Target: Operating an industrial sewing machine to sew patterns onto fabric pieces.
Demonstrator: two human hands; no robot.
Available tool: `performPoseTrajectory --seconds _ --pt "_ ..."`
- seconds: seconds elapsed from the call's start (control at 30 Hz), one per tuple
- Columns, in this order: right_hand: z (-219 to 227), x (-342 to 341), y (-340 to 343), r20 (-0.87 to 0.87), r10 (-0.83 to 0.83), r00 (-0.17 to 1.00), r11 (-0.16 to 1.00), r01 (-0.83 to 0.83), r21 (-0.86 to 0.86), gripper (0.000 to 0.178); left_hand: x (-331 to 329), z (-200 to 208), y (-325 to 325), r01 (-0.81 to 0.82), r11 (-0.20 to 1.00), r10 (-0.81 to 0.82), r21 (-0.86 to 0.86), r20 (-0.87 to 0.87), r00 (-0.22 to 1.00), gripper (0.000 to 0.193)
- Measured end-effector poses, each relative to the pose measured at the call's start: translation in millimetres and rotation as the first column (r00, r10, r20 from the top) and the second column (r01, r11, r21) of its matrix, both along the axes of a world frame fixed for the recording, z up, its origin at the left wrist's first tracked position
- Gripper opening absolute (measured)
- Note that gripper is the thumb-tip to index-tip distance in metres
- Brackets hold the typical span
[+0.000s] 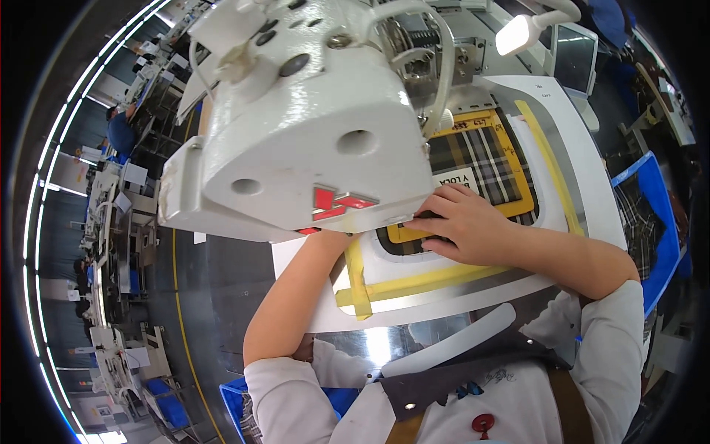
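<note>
Under the big white sewing machine head [310, 140] lies a dark plaid fabric [481, 159] with white and tan stripes, inside a yellow frame [522, 185]. A small cream label [452, 180] with dark lettering rests on the fabric, partly covered by the machine. My right hand [466, 226] reaches in from the right and lies over the frame's near edge, fingers bent and apart, thumb nearest me. Its fingertips touch down close to the label. My left forearm [292, 292] goes up behind the machine head, which hides the left hand's fingers and anything they touch.
Yellow tape [436, 281] borders the white work sheet [592, 170]. A lamp [515, 35] and a screen [575, 58] stand at the far right. Blue bins [669, 237] with plaid cloth flank me. Rows of workstations [111, 296] and seated people line the left side.
</note>
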State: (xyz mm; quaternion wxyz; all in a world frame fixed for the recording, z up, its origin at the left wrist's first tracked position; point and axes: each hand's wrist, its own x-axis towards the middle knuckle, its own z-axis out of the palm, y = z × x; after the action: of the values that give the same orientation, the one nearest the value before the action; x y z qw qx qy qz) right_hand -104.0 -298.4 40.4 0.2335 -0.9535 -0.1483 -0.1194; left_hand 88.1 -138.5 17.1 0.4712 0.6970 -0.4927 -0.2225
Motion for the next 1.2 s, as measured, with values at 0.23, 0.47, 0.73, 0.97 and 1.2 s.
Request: performPoseTrajectory --seconds 0.23,0.47,0.73,0.97,1.2 --pt "-3 2 1 0.057 0.016 0.998 1.000 -0.015 -0.009 0.033 15 -20 11 0.061 0.998 -0.067 0.027 0.355 0.933 0.045" --pt "-4 3 -5 0.042 -0.009 0.999 1.000 0.009 0.007 0.029 27 -29 4 0.101 0.995 -0.099 -0.006 0.125 0.987 0.047" --pt "-7 8 -9 0.075 -0.004 0.997 0.999 0.001 0.039 0.025 36 -32 -7 -0.016 1.000 0.008 -0.025 -0.281 0.960 0.043" --pt "-13 10 -8 0.088 0.002 0.996 1.000 -0.004 0.021 0.024 37 -30 -5 -0.022 0.984 -0.059 0.179 0.434 0.899 0.043" --pt "-4 -2 2 0.058 -0.005 0.998 1.000 0.004 0.023 0.027 21 -17 9 -0.005 0.994 -0.031 0.112 0.321 0.947 0.047"
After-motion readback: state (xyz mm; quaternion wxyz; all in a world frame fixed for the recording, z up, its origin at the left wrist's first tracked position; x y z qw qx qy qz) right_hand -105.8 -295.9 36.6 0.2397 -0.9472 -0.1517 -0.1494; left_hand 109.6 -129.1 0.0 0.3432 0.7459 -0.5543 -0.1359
